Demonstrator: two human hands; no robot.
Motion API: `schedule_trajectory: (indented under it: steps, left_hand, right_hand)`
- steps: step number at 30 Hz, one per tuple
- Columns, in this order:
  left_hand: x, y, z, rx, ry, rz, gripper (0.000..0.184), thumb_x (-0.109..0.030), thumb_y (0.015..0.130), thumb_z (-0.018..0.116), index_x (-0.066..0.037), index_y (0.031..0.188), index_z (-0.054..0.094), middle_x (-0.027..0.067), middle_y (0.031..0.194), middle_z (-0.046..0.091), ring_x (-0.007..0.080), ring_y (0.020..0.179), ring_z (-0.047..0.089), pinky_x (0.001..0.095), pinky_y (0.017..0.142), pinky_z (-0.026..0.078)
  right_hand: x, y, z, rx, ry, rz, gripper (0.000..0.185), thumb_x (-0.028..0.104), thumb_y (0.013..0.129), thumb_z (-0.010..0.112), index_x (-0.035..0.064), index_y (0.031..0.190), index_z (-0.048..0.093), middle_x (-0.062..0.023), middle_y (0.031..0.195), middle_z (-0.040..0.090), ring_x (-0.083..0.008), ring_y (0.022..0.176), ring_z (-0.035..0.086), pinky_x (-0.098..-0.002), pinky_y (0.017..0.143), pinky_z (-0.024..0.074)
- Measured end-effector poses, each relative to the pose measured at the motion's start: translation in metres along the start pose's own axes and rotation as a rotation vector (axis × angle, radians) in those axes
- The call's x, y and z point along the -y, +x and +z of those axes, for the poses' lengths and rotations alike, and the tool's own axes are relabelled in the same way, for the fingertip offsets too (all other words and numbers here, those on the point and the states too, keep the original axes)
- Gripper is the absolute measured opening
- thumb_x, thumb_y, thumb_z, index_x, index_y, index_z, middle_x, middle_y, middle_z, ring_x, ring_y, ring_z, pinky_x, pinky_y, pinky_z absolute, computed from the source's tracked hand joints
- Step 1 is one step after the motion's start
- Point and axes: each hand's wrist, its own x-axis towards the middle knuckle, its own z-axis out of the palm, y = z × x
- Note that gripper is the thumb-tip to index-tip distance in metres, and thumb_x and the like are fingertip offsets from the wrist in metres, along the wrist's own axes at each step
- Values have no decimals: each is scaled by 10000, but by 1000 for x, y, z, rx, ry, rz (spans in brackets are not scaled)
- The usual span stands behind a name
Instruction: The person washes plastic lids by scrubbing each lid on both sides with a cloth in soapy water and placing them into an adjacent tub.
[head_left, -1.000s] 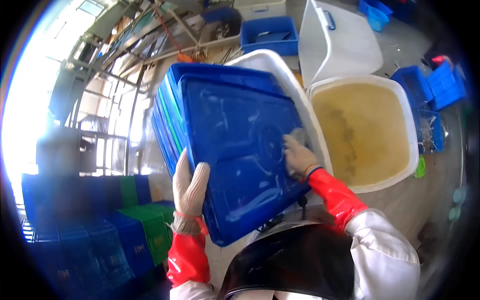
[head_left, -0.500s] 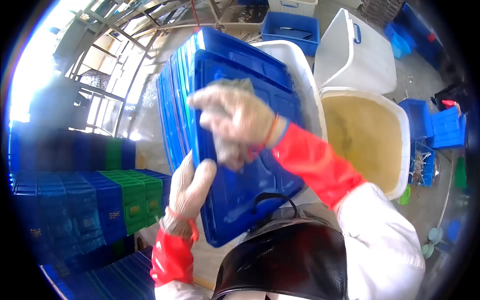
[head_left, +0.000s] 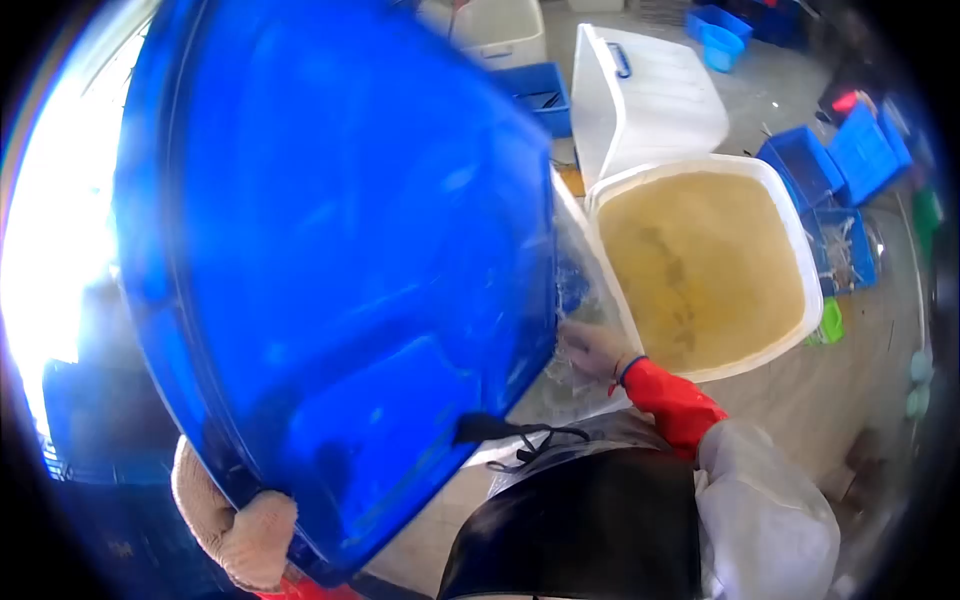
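Note:
A large blue plastic crate [head_left: 330,220] is tilted up close in front of me and covers much of the left half of the view. At its lower left corner, my left hand [head_left: 245,535], in a pale knit glove, is closed on the rim, with the thumb over the edge. My right hand [head_left: 592,350] reaches down into a white tub [head_left: 612,300], beside the crate's right edge. Its fingertips are blurred and partly hidden, so what they hold cannot be made out. Clear water or wet plastic shows in that tub.
To the right stands a white tub of murky yellow-brown liquid [head_left: 705,270]. Behind it a white bin [head_left: 650,100] lies on its side. Blue crates [head_left: 800,165] and a small green container [head_left: 828,322] sit farther right. My black apron [head_left: 580,530] is below.
The blue crate has been raised and tilted nearer to me, and my left hand has moved lower left with its rim. My right hand has left the crate's face for the white tub.

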Motion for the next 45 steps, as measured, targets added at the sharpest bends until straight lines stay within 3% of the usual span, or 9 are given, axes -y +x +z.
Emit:
schedule_trajectory:
  steps: [7,11,17,20,25,29,37,43,45]
  left_hand:
    - [4,80,196,1340,276,1222,553,-75,717,723,-56,1265,656,36,819,674,243,742,664,471,931,528]
    - [104,41,296,1503,337,972,131,-240,873,644,-148,935,714,42,696,630,257,723,649,459,976,510]
    - [281,17,410,939,353,1043,180,-248,927,600,-108,840,673,67,834,680,305,839,652,478,1034,445]
    - [299,89,419,887,-176,-288,182,-245,955,580,-101,882,664,53,899,672,251,864,644,465,933,480]
    - [190,271,257,280,1438,704,534,-270,759,694,-199,1287,657,123,1217,701,316,1053,695,513,1079,421]
    - [265,372,155,651,1119,111,537,-183,733,672,-138,1268,693,146,1213,718,307,1143,676,381,962,529]
    - [207,302,216,625,689,582,565,21,732,529,-96,1262,686,139,1173,721,305,1102,679,382,998,499]
    - [239,228,191,275,166,94,763,-70,843,658,-20,1549,373,151,1302,604,136,832,601,275,700,537]
    - [220,204,194,220,139,23,681,-69,882,640,-5,1523,418,151,1314,605,172,949,629,310,825,545]
  right_hand:
    - [-5,-37,35,-4,-544,-322,389,237,940,569,145,1318,592,-166,953,707,-362,886,693,-471,778,535]
    - [3,-56,28,52,-585,-107,444,278,940,585,222,1379,567,-135,828,692,-339,766,693,-479,668,534]
    - [10,-56,14,157,-508,55,451,310,962,538,300,1411,579,-118,852,731,-319,736,720,-480,642,550]
    - [6,-59,17,170,-474,2,450,326,961,546,306,1409,578,-126,848,728,-336,756,721,-484,657,552]
    - [11,-56,18,149,-443,80,427,329,948,569,305,1374,577,-128,865,725,-350,806,720,-497,704,553]
    - [10,-55,19,142,-436,89,415,319,942,582,302,1356,576,-133,860,721,-357,796,713,-504,699,546]
    - [12,-46,14,126,-445,90,431,292,935,598,260,1364,584,-157,855,712,-382,812,697,-501,720,541]
    - [120,6,-56,116,362,-242,500,97,933,608,14,1420,532,-166,903,696,-319,904,710,-408,805,553]
    - [171,38,-57,166,494,-422,529,118,925,616,0,1432,521,-170,897,678,-317,859,700,-416,797,547]
